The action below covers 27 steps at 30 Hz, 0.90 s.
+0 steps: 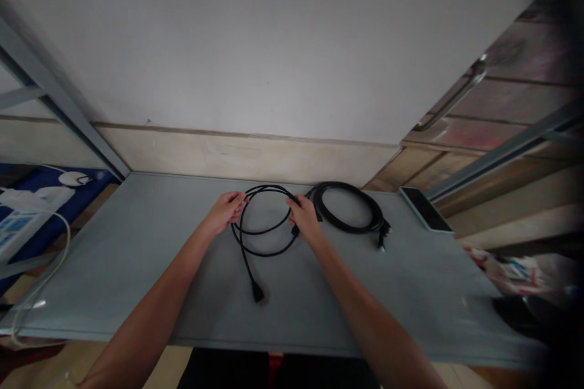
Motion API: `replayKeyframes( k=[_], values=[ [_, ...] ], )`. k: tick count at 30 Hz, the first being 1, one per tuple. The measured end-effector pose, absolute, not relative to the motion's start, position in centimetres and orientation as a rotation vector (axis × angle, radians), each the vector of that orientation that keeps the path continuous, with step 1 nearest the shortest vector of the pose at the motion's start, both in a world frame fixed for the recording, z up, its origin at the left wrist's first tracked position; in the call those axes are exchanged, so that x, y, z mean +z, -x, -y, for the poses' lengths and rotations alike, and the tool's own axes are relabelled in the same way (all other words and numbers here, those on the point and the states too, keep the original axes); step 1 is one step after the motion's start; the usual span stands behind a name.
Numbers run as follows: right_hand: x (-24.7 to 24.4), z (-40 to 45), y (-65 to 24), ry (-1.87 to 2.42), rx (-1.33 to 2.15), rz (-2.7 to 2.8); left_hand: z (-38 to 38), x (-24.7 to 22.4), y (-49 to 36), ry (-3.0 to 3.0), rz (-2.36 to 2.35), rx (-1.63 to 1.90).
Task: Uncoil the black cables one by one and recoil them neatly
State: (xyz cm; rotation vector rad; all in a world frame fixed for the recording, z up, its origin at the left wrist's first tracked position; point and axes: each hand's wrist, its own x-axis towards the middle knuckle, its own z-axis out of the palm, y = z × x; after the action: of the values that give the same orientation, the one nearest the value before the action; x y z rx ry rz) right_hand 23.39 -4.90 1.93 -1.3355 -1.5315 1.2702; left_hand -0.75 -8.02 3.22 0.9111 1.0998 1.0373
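Observation:
A black cable (pixel 269 254) with a plug at its end (pixel 258 292) forms loose loops between my two hands. My left hand (pixel 228 209) pinches the left side of the loops. On the opposite side, my right hand (pixel 305 216) is closed around the cable, and another connector (pixel 295 231) shows just below its fingers. The loose plug end hangs toward me over the grey tabletop. Just right of my right hand lies a second black cable, wound in a thicker coil (pixel 351 228), its connector ends (pixel 383 240) pointing right.
The grey table (pixel 137 243) stands against a white wall (pixel 274 61). A phone (pixel 426 209) lies at its right back corner. Metal posts (pixel 73 115) rise at both sides. A white power strip (pixel 27 219) and a pale cord (pixel 64 249) are at left.

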Motion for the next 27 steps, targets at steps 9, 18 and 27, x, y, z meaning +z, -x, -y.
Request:
replayKeyframes(
  k=[9, 18, 27],
  values=[
    [1.7, 4.9, -24.3, 1.377, 0.667, 2.104, 8.3, 2.6, 0.6, -0.975, -1.131, 0.847],
    [2.6, 6.3, -23.2, 1.339, 0.53, 2.439, 9.1, 3.1, -0.5, -1.174, -1.096, 0.665],
    [2.4, 4.8, -25.3, 2.01, 0.281, 1.991, 8.7, 3.7, 0.3, -1.076, -1.155, 0.826]
  ],
)
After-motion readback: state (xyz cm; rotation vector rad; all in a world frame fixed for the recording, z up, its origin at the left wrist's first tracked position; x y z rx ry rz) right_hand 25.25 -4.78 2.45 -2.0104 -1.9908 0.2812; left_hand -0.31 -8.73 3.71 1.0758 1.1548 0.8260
